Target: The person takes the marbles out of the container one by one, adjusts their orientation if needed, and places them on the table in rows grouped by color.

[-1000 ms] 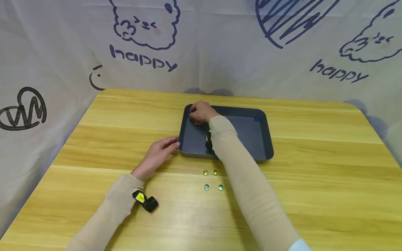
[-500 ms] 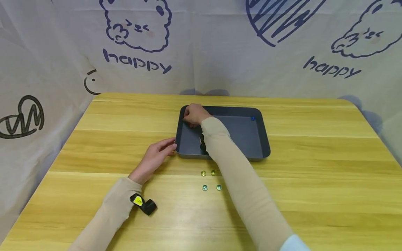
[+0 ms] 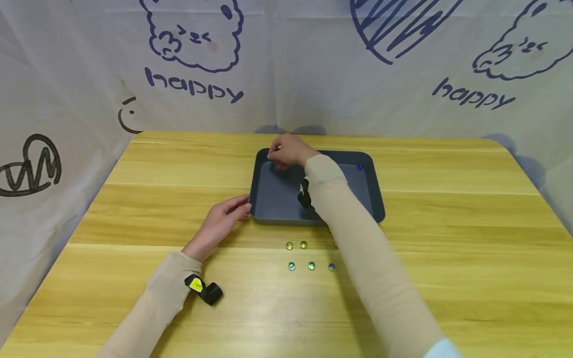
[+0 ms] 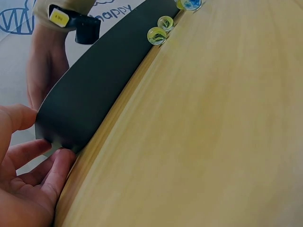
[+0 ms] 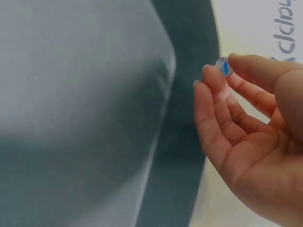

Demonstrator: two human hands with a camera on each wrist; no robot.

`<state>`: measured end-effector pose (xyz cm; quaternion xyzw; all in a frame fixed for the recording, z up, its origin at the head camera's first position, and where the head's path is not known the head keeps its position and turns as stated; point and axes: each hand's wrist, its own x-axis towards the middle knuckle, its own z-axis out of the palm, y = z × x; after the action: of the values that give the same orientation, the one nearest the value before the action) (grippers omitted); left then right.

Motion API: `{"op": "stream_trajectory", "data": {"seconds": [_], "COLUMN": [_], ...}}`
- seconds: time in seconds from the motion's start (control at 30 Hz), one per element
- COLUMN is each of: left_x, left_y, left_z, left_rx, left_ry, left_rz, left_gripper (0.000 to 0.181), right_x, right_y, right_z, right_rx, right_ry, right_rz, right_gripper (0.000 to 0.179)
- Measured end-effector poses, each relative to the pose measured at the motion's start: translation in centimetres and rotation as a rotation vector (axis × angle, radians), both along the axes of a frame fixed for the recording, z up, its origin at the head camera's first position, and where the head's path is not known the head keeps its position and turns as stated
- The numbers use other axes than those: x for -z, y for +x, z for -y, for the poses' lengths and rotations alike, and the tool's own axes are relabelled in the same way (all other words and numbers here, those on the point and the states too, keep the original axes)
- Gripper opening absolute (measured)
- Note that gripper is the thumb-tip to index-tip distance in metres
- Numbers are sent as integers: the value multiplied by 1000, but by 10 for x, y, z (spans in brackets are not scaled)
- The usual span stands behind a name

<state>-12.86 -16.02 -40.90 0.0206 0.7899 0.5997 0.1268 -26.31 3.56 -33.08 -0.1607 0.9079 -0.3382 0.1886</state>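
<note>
My right hand (image 3: pixel 291 150) is raised over the back left part of a dark grey tray (image 3: pixel 286 220). Between its thumb and fingertips it pinches a clear marble with a blue core (image 5: pixel 222 66), plain in the right wrist view. A deep blue marble (image 3: pixel 359 167) lies inside the tray, by the back right corner. My left hand (image 3: pixel 218 222) touches the tray's front left corner from outside. In the left wrist view its extended fingers (image 4: pixel 59 170) meet the tray's outer wall (image 4: pixel 106 78); nothing else shows in that hand.
In front of the tray, on the wooden table (image 3: pixel 147 199), lie yellow marbles (image 3: pixel 289 245), teal marbles (image 3: pixel 292 266) and a blue marble (image 3: pixel 332 267). My right sleeve (image 3: pixel 371 253) partly covers others. A white cloth (image 3: pixel 313 64) with drawings hangs behind.
My right hand has lifted from low by the tray's left wall, moving up and right. The sleeve's shift uncovers a blue marble on the table. My left hand stays at the corner.
</note>
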Motion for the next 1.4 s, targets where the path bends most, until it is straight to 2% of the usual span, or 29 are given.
{"op": "stream_trajectory", "data": {"seconds": [0.13, 0.27, 0.53, 0.8, 0.97, 1.23, 1.4], "left_x": [-1, -1, -1, -1, 0, 0, -1], "left_y": [0, -1, 0, -1, -1, 0, 0], "left_z": [0, 0, 0, 0, 0, 0, 0], "left_rx": [0, 4, 8, 19, 18, 19, 19], "left_ry": [-10, -4, 7, 1, 12, 8, 5], "left_rz": [0, 2, -2, 5, 11, 14, 16], "left_gripper": [48, 48, 48, 50, 49, 49, 49], "right_x": [-8, -12, -28, -47, -50, -47, -42], "right_y": [0, -2, 5, 27, 41, 61, 73], "right_z": [-8, -15, -28, -39, -46, -72, -87], "right_rx": [28, 41, -6, -90, -146, -112, -93], "right_ry": [-97, -153, -146, -144, -144, -271, -308], "right_rz": [24, 51, 74, 40, 31, 72, 26], "right_gripper": [20, 23, 25, 21, 20, 22, 20]}}
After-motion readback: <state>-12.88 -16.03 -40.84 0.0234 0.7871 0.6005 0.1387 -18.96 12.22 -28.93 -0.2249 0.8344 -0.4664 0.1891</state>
